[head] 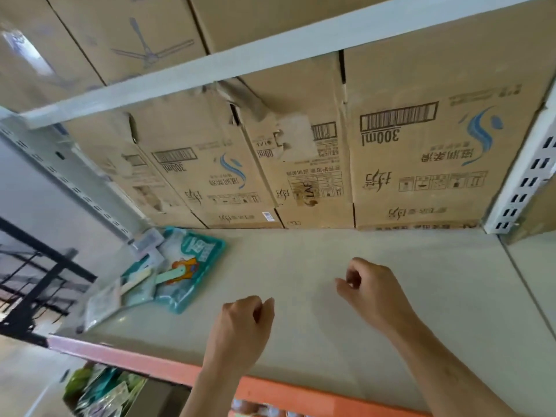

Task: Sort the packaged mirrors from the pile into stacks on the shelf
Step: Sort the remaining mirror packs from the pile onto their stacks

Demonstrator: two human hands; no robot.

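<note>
- Packaged mirrors (180, 272): a small, loose pile of clear and teal-edged plastic packs at the far left end of the shelf. The largest pack shows an orange cartoon figure and a mint-green handle. Paler, smaller packs overlap just left of it, towards the near edge.
- Pale grey flat shelf (421, 266): it runs across the whole view, with an orange-red strip (144, 358) along its near edge.
- Brown cardboard cartons (421, 158): a row stands side by side along the far edge of the shelf. Their print is upside down, with barcodes, blue swirls and "300ml". One middle carton has a torn top corner.
- White metal beam (210, 67): it crosses above the row and carries more brown cartons (126, 34), one printed with a ceiling fan.
- White slotted upright (523, 182): far right, beside the carton row.
- Right hand (373, 290): above bare shelf, fingers curled in, holding nothing.
- Left hand (240, 323): nearer and to the left, in a loose fist, also holding nothing, well apart from the packs.
- Open box (102, 392): below the shelf at near left, holding green and teal packs.
</note>
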